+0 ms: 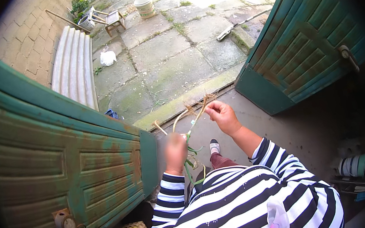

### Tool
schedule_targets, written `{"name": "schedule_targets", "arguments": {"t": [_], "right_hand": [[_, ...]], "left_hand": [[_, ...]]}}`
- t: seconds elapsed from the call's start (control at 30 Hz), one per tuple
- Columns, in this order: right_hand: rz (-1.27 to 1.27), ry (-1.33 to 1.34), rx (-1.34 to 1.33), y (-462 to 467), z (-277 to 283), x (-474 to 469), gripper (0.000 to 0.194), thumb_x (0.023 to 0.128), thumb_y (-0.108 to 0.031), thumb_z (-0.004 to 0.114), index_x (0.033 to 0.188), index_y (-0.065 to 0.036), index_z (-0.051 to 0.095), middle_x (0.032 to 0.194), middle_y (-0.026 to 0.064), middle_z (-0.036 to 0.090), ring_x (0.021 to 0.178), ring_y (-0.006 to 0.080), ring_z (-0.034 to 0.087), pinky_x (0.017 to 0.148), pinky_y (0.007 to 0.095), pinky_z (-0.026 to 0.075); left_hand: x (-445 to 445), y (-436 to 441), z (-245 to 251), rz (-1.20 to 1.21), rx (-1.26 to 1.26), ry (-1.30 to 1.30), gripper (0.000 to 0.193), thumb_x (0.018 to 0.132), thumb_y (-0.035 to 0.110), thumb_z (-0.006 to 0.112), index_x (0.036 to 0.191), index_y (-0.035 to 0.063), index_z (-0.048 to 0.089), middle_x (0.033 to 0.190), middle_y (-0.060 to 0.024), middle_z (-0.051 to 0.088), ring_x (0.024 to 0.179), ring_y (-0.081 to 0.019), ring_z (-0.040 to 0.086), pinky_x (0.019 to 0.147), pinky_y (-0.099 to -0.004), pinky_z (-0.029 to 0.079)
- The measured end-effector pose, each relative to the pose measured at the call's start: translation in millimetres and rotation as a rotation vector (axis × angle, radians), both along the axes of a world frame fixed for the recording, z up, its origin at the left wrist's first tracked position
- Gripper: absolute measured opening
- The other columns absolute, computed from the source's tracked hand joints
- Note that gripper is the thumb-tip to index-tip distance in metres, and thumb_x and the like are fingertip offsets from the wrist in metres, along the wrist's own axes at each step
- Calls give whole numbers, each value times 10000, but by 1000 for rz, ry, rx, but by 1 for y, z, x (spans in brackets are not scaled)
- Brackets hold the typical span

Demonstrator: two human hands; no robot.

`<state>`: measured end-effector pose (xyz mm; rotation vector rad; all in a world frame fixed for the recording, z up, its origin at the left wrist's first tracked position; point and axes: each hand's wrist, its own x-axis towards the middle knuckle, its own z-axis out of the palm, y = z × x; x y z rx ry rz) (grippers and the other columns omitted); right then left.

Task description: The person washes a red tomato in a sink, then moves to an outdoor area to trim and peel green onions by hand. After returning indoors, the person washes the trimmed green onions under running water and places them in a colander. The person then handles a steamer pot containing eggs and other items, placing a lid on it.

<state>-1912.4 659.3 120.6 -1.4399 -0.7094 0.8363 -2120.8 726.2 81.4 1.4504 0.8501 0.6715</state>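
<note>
My left hand [176,150], partly blurred, is closed around a few green onions. Their pale stems and dry, brown roots point away from me, while the green leaves [196,180] dangle below the fist. One green onion [199,114] leans to the right, its root tuft uppermost. Close under that tuft, my right hand [223,117] pinches with thumb and forefinger; what exactly lies between the fingertips is too small to tell. Another stem [178,119] bends up in the middle, and a shorter one [161,128] sticks out at the left.
Two worn green doors [101,151] [310,43] stand open on either side of the threshold. Outside on stone paving are a bucket [145,7], a small chair [112,19], a white plastic bag [107,58], a corrugated sheet [72,67] and a long-handled tool [225,33].
</note>
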Motion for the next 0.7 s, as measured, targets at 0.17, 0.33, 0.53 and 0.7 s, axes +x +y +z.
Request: {"name": "schedule_targets", "arguments": {"t": [0.17, 0.33, 0.53, 0.7], "right_hand": [[-184, 338, 72, 63, 4, 99, 56, 908, -157, 585, 899, -102, 593, 717, -68, 530, 624, 27, 484, 553, 176, 406], [-322, 596, 231, 126, 1, 179, 40, 923, -178, 570, 936, -140, 567, 762, -72, 547, 653, 17, 512, 573, 179, 463], [-366, 587, 279, 196, -5, 229, 85, 927, -127, 533, 1010, -137, 547, 847, -19, 590, 663, 49, 536, 583, 182, 469], [240, 444, -96, 259, -8, 173, 174, 913, -82, 503, 1055, -46, 598, 884, 8, 600, 699, 65, 533, 654, 196, 467]], "left_hand": [[37, 52, 3, 78, -227, -43, 115, 879, 192, 612, 902, 79, 612, 676, 44, 522, 548, -49, 431, 501, -191, 329], [56, 89, 21, 223, -443, -58, 126, 876, 193, 623, 907, 71, 611, 689, 50, 530, 546, -33, 437, 500, -188, 355], [58, 158, 27, 284, -634, -99, 137, 897, 187, 572, 934, 59, 605, 682, 29, 529, 529, -57, 431, 480, -201, 344], [82, 244, 16, 70, -1048, -431, 197, 936, 204, 452, 971, 43, 561, 730, -1, 508, 559, -82, 419, 484, -222, 357]]}}
